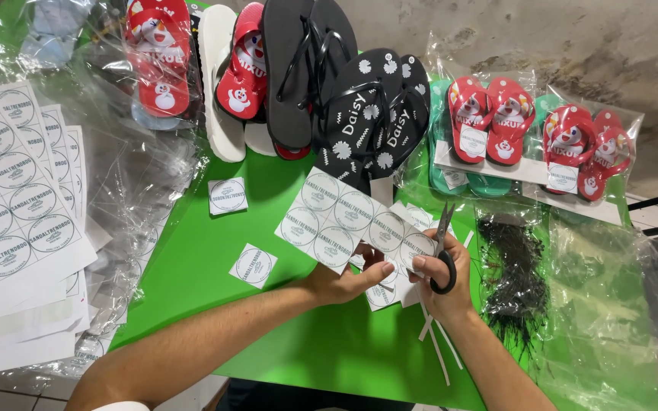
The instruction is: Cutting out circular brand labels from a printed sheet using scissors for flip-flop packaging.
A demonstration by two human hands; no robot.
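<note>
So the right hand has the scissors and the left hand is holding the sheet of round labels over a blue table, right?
Not quite: the table is green, not blue, as the head view shows. The rest holds: the right hand has the scissors, and the left hand holds the sheet of round labels.

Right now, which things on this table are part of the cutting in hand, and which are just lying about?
In hand:
- left hand holding the label sheet
- right hand with the scissors
- cut square labels
- paper offcut strips

Lying about:
- stack of uncut label sheets
- black flip-flops
- bagged red sandals
- bundle of black ties
- clear plastic bags
</note>
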